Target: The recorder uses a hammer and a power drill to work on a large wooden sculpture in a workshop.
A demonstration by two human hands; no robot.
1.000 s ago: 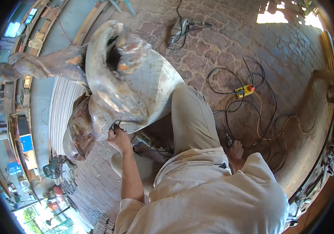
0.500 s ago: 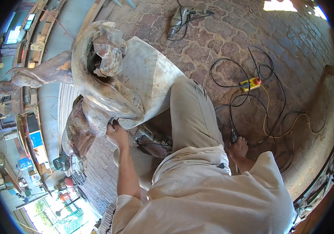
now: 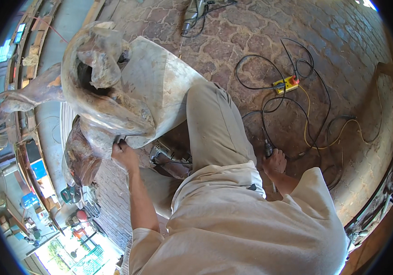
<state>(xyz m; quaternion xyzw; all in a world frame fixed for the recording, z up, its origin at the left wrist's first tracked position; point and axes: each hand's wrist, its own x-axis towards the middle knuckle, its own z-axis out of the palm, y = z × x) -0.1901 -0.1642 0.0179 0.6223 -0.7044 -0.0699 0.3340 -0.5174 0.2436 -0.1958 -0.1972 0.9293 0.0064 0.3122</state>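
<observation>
With fingers of the left hand [image 3: 125, 156], seemingly pinching a dark piece [image 3: 122, 139] at the twisted, wood-like form [image 3: 104, 110] left of the knee [image 3: 208, 96] (right hand [image 3: 275, 162] at a corded tool [image 3: 268, 147], grip unclear), likely steadying, next needing firm bracing.

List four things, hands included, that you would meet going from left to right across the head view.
Green power tool → left hand → grey drill → right hand

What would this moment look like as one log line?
Left hand: at lower edge of twisted wooden piece | Right hand: gripping dark corded tool | Floor: yellow box, grey drill
</observation>
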